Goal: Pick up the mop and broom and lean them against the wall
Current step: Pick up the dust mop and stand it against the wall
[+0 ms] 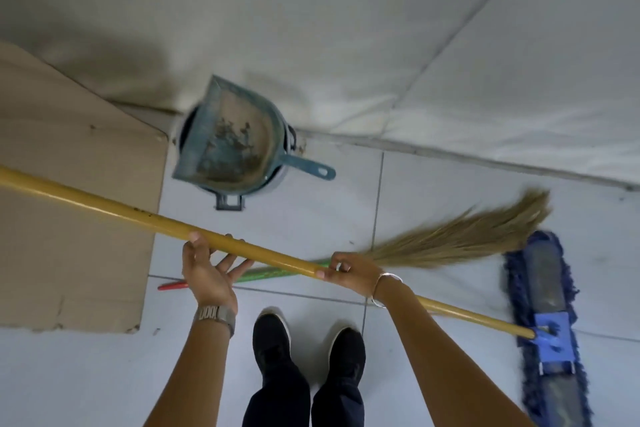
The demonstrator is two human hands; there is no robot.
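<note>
Mop [104, 204] held across body in 2 hands, pole running 9 to 4 o'clock, blue head low at 4 o'clock (floor contact unclear). Left hand [207, 274] cradles pole from beneath, thumb hooked over; right hand [349, 270] wrapped over top. Spaced grip probably steadies long lever. Broom [450, 243] flat on floor beneath, bristles toward 2 o'clock, not yet lifted. Wall [311, 10] at 12 o'clock.

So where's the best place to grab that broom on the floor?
I'd take its green handle, from above: the broom lies flat on the floor, the handle looks slim and stiff, and the bristles are floppy.
</note>
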